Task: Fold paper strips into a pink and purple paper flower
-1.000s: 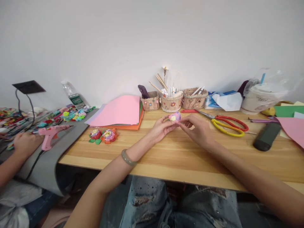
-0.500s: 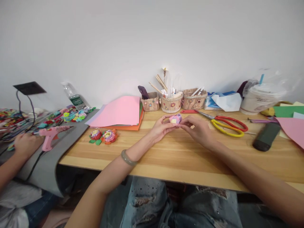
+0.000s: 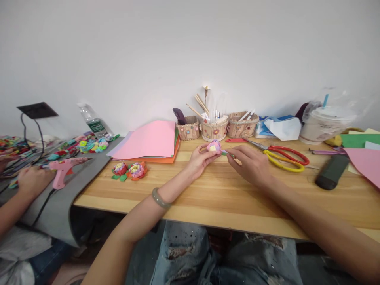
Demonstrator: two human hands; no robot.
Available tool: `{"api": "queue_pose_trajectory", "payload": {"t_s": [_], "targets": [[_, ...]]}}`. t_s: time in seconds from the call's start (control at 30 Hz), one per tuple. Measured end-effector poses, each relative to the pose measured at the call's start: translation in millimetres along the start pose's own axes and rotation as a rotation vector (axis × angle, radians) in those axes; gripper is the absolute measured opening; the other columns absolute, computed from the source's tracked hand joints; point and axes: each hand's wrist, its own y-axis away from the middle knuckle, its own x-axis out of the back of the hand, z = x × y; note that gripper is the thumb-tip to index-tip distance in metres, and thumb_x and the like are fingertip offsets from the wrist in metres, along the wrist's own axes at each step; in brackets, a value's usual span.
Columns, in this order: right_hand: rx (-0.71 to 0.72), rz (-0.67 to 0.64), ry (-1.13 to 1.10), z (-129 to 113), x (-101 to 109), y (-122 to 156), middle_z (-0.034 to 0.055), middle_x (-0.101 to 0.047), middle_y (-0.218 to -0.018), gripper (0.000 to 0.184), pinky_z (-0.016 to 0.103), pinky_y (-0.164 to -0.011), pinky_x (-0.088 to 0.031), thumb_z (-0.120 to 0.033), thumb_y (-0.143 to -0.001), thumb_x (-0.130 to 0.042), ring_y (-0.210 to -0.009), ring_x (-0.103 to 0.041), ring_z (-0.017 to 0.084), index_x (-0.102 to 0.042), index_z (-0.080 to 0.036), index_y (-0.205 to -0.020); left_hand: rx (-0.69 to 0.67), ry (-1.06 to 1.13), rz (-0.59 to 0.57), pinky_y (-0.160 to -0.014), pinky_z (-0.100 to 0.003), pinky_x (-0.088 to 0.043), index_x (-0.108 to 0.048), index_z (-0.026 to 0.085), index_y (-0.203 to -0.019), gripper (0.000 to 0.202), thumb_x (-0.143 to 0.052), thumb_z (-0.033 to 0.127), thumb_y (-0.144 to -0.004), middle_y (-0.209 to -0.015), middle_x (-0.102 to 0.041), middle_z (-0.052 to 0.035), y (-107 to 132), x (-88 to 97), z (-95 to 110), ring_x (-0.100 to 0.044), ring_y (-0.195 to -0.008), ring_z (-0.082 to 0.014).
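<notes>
My left hand (image 3: pixel 199 160) pinches a small paper flower (image 3: pixel 214 146) with pink and purple outer petals and a pale yellow middle. Just to its right, my right hand (image 3: pixel 251 161) has its fingertips closed on a small green paper piece (image 3: pixel 228 154) with a pale purple end, close to the flower's lower right side. Whether that piece touches the flower I cannot tell. To the left on the wooden table lie two finished-looking paper flowers, a red one (image 3: pixel 120 169) with green leaves and a pink-yellow one (image 3: pixel 137 170) with orange outer petals.
Behind my hands stand decorated baskets (image 3: pixel 214 131) holding sticks and pens. Large scissors (image 3: pixel 286 158), a dark green case (image 3: pixel 332 172) and a lidded cup (image 3: pixel 325 124) are at right. Coloured paper (image 3: pixel 148 138) lies at left, beyond it a pink glue gun (image 3: pixel 61 173) near another person's hand (image 3: pixel 34 181).
My left hand has brought the flower slightly left and tipped it more upright. My right fingers have drawn apart from it, and the green piece now shows between them.
</notes>
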Motion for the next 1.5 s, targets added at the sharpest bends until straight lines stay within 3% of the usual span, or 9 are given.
{"api": "queue_pose_trajectory", "payload": {"t_s": [0.13, 0.33, 0.47, 0.63, 0.87, 1.0, 1.2, 1.5], "targets": [[0.01, -0.173, -0.143, -2, 2, 1, 0.0036, -0.07, -0.084, 0.021, 0.029, -0.063, -0.046, -0.026, -0.084, -0.048, -0.074, -0.063, 0.018, -0.066, -0.026, -0.094, -0.018, -0.009, 0.0, -0.086, -0.031, -0.047, -0.049, 0.013, -0.09, 0.032, -0.066, 0.006, -0.064, -0.084, -0.065, -0.0049, 0, 0.9, 0, -0.065, -0.073, -0.0108], [-0.196, -0.036, -0.352, -3, 3, -5, 0.0062, -0.067, -0.083, 0.019, 0.029, -0.059, -0.048, -0.023, -0.083, -0.048, -0.07, -0.06, 0.016, -0.065, -0.022, -0.091, -0.103, -0.095, 0.018, -0.087, -0.035, -0.044, -0.048, 0.016, -0.092, 0.043, -0.072, 0.008, -0.056, -0.093, -0.063, -0.0038, -2, 2.3, -5, -0.063, -0.077, -0.0115], [-0.221, -0.08, -0.487, -5, 3, -9, 0.0046, -0.065, -0.077, 0.015, 0.026, -0.05, -0.045, -0.021, -0.082, -0.049, -0.059, -0.056, 0.014, -0.064, -0.021, -0.088, -0.291, -0.364, -0.022, -0.082, -0.029, -0.045, -0.051, 0.018, -0.095, 0.045, -0.074, 0.016, -0.056, -0.108, -0.058, -0.005, -3, 3.3, -9, -0.06, -0.083, -0.0113], [-0.308, -0.12, -0.543, -6, 0, -9, 0.0033, -0.064, -0.072, 0.015, 0.026, -0.049, -0.045, -0.025, -0.081, -0.052, -0.057, -0.055, 0.013, -0.063, -0.02, -0.089, -0.363, -0.504, -0.068, -0.069, -0.023, -0.046, -0.052, 0.021, -0.101, 0.044, -0.071, 0.02, -0.061, -0.11, -0.055, -0.0045, 1, 2.4, -8, -0.057, -0.072, -0.009], [-0.343, -0.081, -0.525, -8, 2, -10, 0.0029, -0.061, -0.069, 0.01, 0.026, -0.049, -0.045, -0.023, -0.08, -0.052, -0.058, -0.055, 0.014, -0.061, -0.019, -0.082, -0.379, -0.577, -0.031, -0.063, -0.021, -0.045, -0.054, 0.021, -0.101, 0.046, -0.072, 0.025, -0.059, -0.106, -0.056, -0.0032, 3, 1.9, -5, -0.055, -0.065, -0.0072], [-0.364, -0.154, -0.61, -9, 3, -11, 0.0032, -0.064, -0.07, 0.013, 0.028, -0.05, -0.045, -0.026, -0.079, -0.051, -0.058, -0.055, 0.015, -0.063, -0.021, -0.08, -0.353, -0.573, -0.019, -0.063, -0.021, -0.044, -0.055, 0.022, -0.102, 0.047, -0.073, 0.026, -0.059, -0.109, -0.056, -0.0034, 2, 3.1, -6, -0.055, -0.063, -0.0067], [-0.574, -0.207, -0.775, -7, 0, -12, 0.0042, -0.068, -0.074, 0.014, 0.031, -0.056, -0.047, -0.031, -0.075, -0.057, -0.063, -0.059, 0.017, -0.065, -0.02, -0.076, -0.343, -0.568, -0.043, -0.062, -0.021, -0.044, -0.054, 0.022, -0.103, 0.047, -0.072, 0.027, -0.059, -0.11, -0.055, -0.0039, 2, 3.1, -5, -0.054, -0.063, -0.0065], [-0.713, -0.292, -0.931, -7, 1, -14, 0.0057, -0.068, -0.076, 0.027, 0.027, -0.05, -0.047, -0.042, -0.071, -0.061, -0.057, -0.056, 0.014, -0.066, -0.017, -0.079, -0.368, -0.586, -0.062, -0.062, -0.021, -0.044, -0.055, 0.021, -0.102, 0.044, -0.071, 0.02, -0.061, -0.096, -0.06, -0.0024, 6, 0.2, -1, -0.055, -0.065, -0.0083]]}}
